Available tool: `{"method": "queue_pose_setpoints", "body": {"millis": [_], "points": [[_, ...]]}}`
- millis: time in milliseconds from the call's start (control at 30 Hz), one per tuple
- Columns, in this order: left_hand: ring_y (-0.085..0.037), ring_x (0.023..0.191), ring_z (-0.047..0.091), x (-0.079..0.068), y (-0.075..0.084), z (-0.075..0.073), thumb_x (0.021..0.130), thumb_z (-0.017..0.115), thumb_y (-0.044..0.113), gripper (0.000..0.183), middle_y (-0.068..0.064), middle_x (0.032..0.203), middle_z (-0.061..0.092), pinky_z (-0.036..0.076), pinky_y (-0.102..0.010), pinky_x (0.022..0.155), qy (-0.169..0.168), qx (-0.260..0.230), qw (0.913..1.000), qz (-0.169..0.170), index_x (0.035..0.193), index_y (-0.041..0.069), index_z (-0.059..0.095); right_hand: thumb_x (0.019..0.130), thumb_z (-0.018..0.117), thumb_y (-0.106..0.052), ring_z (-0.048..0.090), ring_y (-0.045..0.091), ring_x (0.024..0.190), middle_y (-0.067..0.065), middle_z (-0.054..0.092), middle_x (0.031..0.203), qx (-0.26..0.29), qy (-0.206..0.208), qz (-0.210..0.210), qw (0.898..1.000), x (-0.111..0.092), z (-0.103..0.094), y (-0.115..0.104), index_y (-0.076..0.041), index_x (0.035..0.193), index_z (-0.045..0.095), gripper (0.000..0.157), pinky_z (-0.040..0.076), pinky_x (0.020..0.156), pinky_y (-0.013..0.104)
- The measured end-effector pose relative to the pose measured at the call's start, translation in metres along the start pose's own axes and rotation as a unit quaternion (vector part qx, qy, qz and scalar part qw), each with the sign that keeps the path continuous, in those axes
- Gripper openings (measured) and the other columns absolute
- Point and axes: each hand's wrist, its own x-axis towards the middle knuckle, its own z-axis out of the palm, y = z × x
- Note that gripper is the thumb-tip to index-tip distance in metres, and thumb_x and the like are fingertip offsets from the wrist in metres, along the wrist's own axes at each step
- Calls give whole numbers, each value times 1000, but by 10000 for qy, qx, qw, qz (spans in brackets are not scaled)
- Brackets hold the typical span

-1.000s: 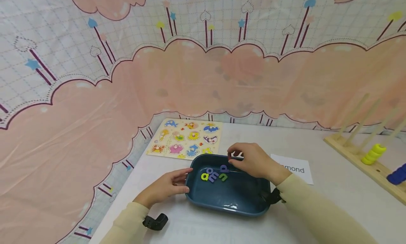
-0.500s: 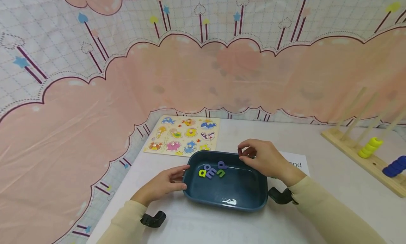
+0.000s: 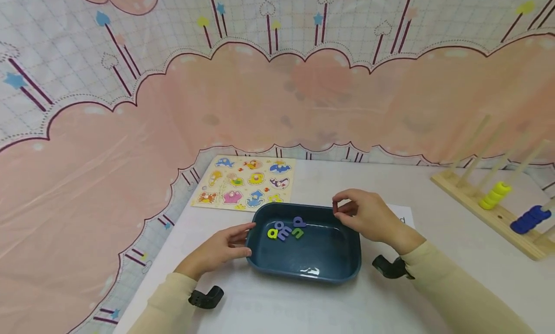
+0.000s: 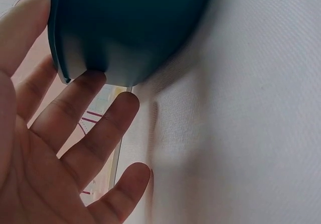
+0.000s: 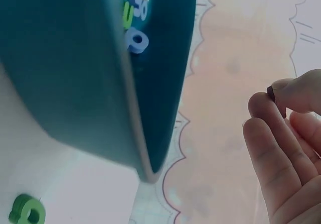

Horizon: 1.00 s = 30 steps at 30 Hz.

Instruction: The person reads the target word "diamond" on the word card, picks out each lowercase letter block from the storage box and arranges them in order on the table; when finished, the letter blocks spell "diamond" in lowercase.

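Observation:
In the head view a dark blue-green plastic tub (image 3: 321, 257) stands on the table, with several small letters (image 3: 284, 233) lying inside it: yellow, purple and green. My left hand (image 3: 221, 249) touches the tub's left end, thumb and fingers spread against its outer wall. Above the tub's far right corner, my right hand (image 3: 368, 216) pinches a small dark red piece (image 5: 271, 93) between thumb and fingertip; most of it is covered, so I cannot tell its kind. A green letter (image 5: 27, 210) rests on the white surface outside the tub in the right wrist view.
Behind the tub lies a wooden animal puzzle board (image 3: 243, 182). A white printed card (image 3: 403, 213) is partly hidden behind my right hand. At the right stands a wooden peg rack (image 3: 459, 189) with yellow and blue beads. A patterned pink cloth (image 3: 260, 102) hangs along the back.
My right hand has moved right, from over the tub's far rim to its far right corner, still pinching the dark piece. My left hand stays at the tub's left end.

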Motion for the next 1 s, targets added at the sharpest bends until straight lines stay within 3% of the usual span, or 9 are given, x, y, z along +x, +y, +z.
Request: {"method": "queue_pose_setpoints", "body": {"millis": [267, 467, 633, 1000], "points": [[-39, 131, 51, 2, 2, 1, 91, 76, 24, 70, -21, 144, 52, 45, -52, 103, 22, -21, 10000, -52, 151, 8, 44, 86, 77, -3, 72, 20, 90, 5, 70, 103, -150, 127, -66, 9998, -9, -11, 10, -3, 114, 68, 29, 60, 77, 40], [-39, 130, 51, -1, 2, 1, 91, 76, 26, 70, -21, 143, 53, 45, -53, 102, 62, 60, 10000, -44, 151, 7, 44, 86, 78, -6, 67, 16, 88, -3, 70, 98, -651, 275, -181, 9973, -20, -20, 21, -6, 110, 70, 26, 57, 77, 42], [-40, 130, 51, -1, 2, 2, 91, 76, 26, 71, -21, 144, 53, 45, -53, 103, 28, 42, 10000, -21, 151, 7, 44, 83, 79, -5, 65, 18, 85, -3, 70, 96, -904, 417, -199, 9948, -31, -30, 34, -6, 108, 71, 26, 57, 74, 44], [-40, 131, 50, 0, 3, 1, 91, 76, 26, 71, -22, 144, 52, 46, -53, 102, 12, 66, 10000, -47, 152, 7, 43, 86, 77, -10, 62, 22, 88, 1, 71, 98, -881, 141, 566, 9944, -54, -37, 60, -6, 109, 73, 23, 53, 77, 44]]}}
